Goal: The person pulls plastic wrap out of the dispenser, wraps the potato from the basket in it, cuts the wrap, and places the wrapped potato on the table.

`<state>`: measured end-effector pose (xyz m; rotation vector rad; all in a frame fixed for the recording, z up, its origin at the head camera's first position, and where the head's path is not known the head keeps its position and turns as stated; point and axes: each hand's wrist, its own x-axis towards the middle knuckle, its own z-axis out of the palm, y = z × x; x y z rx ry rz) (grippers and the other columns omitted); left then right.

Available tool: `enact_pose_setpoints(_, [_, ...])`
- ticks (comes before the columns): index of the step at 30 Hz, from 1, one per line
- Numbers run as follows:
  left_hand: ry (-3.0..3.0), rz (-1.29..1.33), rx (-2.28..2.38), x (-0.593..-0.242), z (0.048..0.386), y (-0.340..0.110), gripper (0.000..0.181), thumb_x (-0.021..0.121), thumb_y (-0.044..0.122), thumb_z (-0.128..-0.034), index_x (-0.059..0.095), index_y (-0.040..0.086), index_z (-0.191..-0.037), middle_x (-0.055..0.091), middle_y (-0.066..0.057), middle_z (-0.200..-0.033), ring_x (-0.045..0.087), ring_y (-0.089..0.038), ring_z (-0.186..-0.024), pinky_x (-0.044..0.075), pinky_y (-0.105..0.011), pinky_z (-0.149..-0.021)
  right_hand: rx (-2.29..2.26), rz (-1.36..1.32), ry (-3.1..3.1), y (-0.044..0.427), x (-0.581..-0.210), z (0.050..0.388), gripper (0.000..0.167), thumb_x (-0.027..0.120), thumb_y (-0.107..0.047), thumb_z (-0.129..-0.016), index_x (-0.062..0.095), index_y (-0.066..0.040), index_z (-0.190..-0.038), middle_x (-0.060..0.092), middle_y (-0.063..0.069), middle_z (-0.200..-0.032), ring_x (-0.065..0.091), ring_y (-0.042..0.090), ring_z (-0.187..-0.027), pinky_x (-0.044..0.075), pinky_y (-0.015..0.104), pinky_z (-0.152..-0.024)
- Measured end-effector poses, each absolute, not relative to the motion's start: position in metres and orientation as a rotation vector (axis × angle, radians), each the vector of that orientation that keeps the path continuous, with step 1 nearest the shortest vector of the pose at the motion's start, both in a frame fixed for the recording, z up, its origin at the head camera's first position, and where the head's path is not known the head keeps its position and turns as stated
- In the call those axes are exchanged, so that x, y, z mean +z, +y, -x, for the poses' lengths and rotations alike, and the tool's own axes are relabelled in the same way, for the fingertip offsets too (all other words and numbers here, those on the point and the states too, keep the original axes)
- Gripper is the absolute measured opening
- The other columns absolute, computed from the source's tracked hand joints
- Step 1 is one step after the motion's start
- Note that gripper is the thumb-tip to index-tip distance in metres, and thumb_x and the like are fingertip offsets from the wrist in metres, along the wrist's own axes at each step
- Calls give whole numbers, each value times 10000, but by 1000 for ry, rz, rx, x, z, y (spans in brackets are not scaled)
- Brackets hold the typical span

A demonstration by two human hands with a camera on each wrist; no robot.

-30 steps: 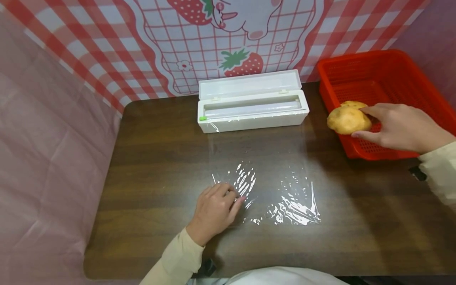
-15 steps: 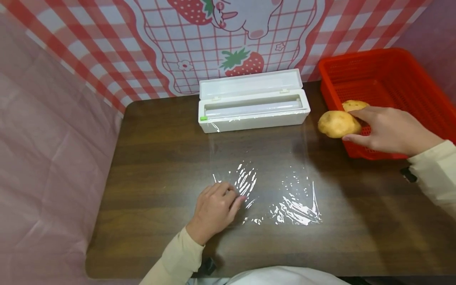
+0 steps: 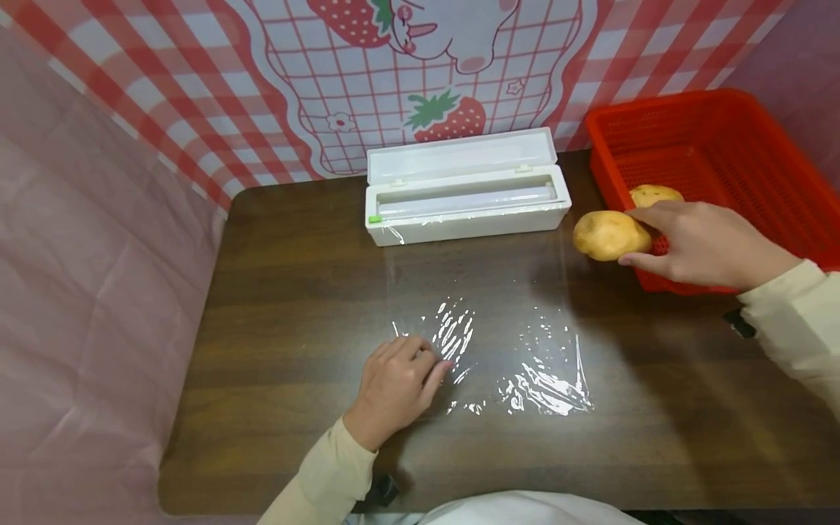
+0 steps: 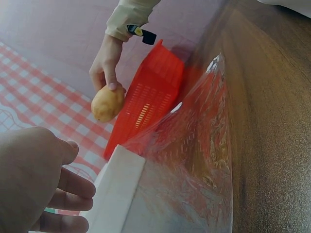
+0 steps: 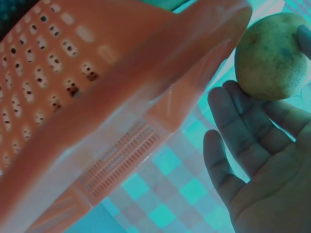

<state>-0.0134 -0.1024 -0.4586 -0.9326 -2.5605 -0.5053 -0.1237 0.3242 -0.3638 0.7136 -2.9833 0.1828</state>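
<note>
My right hand [image 3: 712, 244] pinches a yellow potato [image 3: 612, 235] between thumb and fingers, in the air just left of the red basket's near corner. In the right wrist view the same potato [image 5: 273, 57] sits at the fingertips. A second potato [image 3: 655, 195] lies in the basket, partly hidden behind the hand. My left hand [image 3: 397, 386] is low over the left edge of a clear plastic wrap sheet [image 3: 485, 321]. Its fingers are loosely bent and hold nothing in the left wrist view. From the white wrap dispenser [image 3: 469, 226], lid raised, the sheet stretches toward me.
The red perforated basket [image 3: 607, 168] stands at the back right of the brown wooden table [image 3: 275, 328]. Behind the dispenser hangs a red-and-white checked cloth [image 3: 282, 138] with strawberries. A pink curtain [image 3: 92, 292] borders the left side.
My right hand has carried the potato left and slightly toward me, out from over the basket's edge. The left hand and the wrap look unmoved.
</note>
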Motion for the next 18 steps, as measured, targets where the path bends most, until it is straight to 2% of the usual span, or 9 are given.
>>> enact_pose_setpoints(5, [-2561, 931, -508, -459, 14, -102, 297, 687, 344, -954, 754, 123, -767, 652, 11, -827, 626, -155, -714, 508, -292, -616, 203, -777, -2967, 314, -365, 122, 668, 886, -389, -708, 668, -1, -1206, 681, 158, -960, 599, 277, -728, 539, 535, -627])
enact_pose_setpoints(9, [-2561, 932, -505, -459, 14, -102, 292, 694, 341, -950, 754, 122, -766, 654, 9, -825, 621, -153, -712, 498, -288, -603, 230, -843, -2912, 302, -366, 119, 654, 890, -385, -697, 671, -2, -1180, 688, 147, -969, 592, 259, -750, 548, 520, -645])
enact_pose_setpoints(14, [-2562, 934, -504, -460, 13, -102, 293, 697, 342, -948, 753, 121, -765, 652, 7, -824, 616, -152, -715, 493, -284, -594, 210, -911, -2807, 286, -367, 113, 608, 858, -384, -703, 675, 2, -1135, 646, 95, -854, 555, 223, -655, 507, 459, -556])
enact_pose_setpoints(18, [-2570, 934, -510, -460, 14, -102, 301, 685, 349, -955, 754, 122, -770, 653, 8, -828, 618, -151, -719, 494, -285, -601, 194, -870, -2807, 275, -368, 107, 598, 815, -401, -728, 667, -1, -1146, 655, 101, -867, 576, 240, -639, 504, 474, -535])
